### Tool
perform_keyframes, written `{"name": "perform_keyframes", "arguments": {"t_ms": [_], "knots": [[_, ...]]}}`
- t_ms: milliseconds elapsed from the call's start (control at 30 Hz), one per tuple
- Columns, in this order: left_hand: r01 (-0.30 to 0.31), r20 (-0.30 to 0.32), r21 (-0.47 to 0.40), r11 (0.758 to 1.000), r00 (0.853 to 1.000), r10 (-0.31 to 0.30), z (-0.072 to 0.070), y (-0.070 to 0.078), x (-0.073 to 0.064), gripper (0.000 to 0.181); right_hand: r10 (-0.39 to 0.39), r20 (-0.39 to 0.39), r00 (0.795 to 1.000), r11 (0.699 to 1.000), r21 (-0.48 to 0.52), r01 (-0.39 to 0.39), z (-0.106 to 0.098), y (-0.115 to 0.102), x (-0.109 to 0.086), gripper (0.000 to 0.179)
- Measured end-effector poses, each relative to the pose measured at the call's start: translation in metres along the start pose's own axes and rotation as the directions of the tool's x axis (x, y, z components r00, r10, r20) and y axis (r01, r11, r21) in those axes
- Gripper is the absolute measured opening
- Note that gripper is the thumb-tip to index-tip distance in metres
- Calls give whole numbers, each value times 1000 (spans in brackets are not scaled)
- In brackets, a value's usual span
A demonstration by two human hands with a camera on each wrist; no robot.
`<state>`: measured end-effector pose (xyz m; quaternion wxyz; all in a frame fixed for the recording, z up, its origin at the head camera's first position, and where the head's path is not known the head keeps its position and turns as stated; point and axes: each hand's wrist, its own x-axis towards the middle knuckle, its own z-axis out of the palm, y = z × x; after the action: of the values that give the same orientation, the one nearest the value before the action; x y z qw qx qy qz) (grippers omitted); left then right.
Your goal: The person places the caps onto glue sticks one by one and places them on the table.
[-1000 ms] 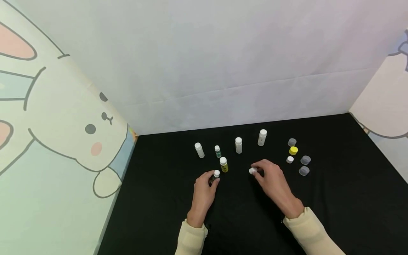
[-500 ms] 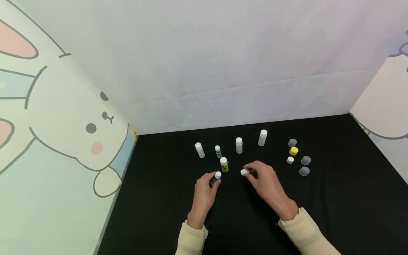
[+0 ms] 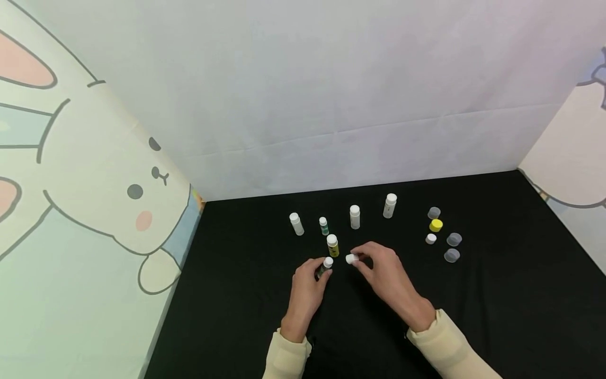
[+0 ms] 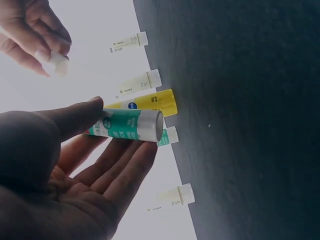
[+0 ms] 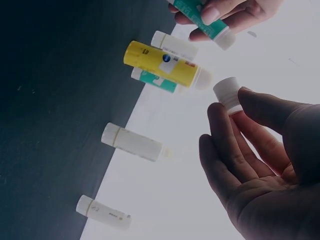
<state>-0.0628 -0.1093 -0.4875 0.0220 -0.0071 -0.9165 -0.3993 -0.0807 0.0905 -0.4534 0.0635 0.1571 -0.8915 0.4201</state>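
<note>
From the head, the person's left hand (image 3: 305, 289) held a green-and-white cylindrical plastic tube (image 3: 324, 267), thumb and fingers narrowed round its sides, apparently to leave its white top exposed. Just to the right, the right hand (image 3: 385, 271) pinched a small round white plastic cap (image 3: 351, 258), apart from the tube. Beyond them a yellow plastic tube with a white top (image 3: 333, 247) stood on the black cloth-covered table (image 3: 227, 305). Farther off stood a small green tube with a white top (image 3: 324, 227) and three whitish plastic tubes (image 3: 296, 225) (image 3: 355, 218) (image 3: 389, 207). At right lay a yellow round cap (image 3: 436, 226), a loose white cap (image 3: 431, 239) and three clear plastic caps (image 3: 434, 213) (image 3: 454, 240) (image 3: 452, 256), perhaps grouped there to keep them clear of the tubes

From the left wrist, the held tube's lower end jutted past the fingers, so the grip seemed set higher on its body

From the right wrist, a close pinch on the cap's side wall probably kept both its ends unobstructed; which end was hollow could not be told
</note>
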Motion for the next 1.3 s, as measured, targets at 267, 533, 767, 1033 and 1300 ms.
{"name": "perform_keyframes", "arguments": {"t_ms": [267,533,767,1033,1300], "knots": [[-27,-8,2,1000,1000,27,2,0,0,23,-20,16,1000,999,32,19,3,-6,3,20],[-44,-9,-9,999,999,44,1,2,0,22,-50,18,999,998,39,49,8,-9,6,21],[-47,-5,-6,999,999,47,1,3,1,22,-61,30,998,997,58,59,12,-11,7,19],[-67,-7,-28,997,998,67,2,4,1,22,-87,35,996,994,66,85,14,-11,8,19],[-71,-11,-26,997,997,70,2,5,-1,22,-99,45,994,993,71,96,16,-11,7,20]]}}
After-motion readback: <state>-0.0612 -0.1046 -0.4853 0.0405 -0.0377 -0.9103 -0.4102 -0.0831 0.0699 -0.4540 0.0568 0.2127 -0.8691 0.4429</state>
